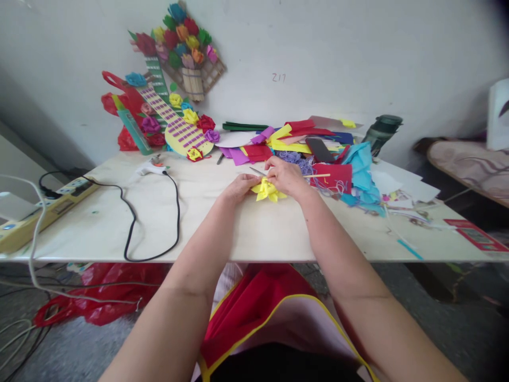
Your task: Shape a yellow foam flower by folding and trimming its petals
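A yellow crepe-paper flower [269, 191] with pointed petals is between my hands, low over the table. My left hand [242, 187] pinches its left edge. My right hand [284, 175] is closed at the top of the flower, its fingertips bent down onto the petals and partly hiding them. A grey pointed blade [257, 171] sticks out to the left of my right fingers. On the other side of that hand a thin pale stick [318, 175] shows. Whether my right hand holds the blade or the stick, I cannot tell.
Coloured paper strips [294, 135], a phone [320, 150] and tangled purple yarn [296, 159] lie behind my hands. A white glue gun [151, 167] with a looping black cord is at left. A dark bottle [382, 132] stands at back right. Paper-flower crafts [185, 132] lean against the wall.
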Demonstrator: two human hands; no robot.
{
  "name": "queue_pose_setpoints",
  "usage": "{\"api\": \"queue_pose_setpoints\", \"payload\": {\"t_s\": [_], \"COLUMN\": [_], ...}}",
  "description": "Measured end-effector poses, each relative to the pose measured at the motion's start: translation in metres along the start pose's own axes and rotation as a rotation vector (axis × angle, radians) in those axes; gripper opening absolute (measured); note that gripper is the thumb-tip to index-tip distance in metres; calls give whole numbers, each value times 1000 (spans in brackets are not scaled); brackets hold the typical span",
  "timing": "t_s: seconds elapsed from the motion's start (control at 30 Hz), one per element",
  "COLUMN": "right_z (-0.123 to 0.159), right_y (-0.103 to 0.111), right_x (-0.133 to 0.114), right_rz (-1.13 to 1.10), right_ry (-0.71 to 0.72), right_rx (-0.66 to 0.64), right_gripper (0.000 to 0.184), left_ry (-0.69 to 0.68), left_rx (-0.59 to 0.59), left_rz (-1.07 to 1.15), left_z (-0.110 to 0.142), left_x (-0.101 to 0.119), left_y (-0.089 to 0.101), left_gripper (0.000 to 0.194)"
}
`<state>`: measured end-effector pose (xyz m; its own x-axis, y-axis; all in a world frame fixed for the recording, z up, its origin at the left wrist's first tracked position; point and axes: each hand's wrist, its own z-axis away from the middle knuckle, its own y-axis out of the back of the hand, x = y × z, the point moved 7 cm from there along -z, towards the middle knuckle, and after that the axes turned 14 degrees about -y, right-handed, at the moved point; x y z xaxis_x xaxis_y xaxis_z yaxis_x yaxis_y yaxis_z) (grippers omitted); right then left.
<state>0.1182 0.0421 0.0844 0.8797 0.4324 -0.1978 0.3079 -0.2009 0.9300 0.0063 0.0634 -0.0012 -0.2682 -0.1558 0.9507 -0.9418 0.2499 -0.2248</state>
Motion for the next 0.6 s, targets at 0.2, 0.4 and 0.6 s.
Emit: {"api": "queue_pose_setpoints", "payload": {"t_s": [0.2, 0.4, 0.6], "right_z": [2, 1, 0], "right_y": [-1, 2, 4], "right_x": [0, 15, 25], "right_rz": [5, -89, -57], "right_ry": [-10, -48, -71], "right_rx": [1, -16, -17], "right_gripper": [21, 24, 28], "left_ry": [-30, -43, -62], "left_rx": [-2, 20, 40], "left_rz": [-17, -37, -42], "left_z": [1, 1, 0], "left_x": [1, 2, 4], "left_y": [0, 3, 5], "left_gripper": [30, 29, 31]}}
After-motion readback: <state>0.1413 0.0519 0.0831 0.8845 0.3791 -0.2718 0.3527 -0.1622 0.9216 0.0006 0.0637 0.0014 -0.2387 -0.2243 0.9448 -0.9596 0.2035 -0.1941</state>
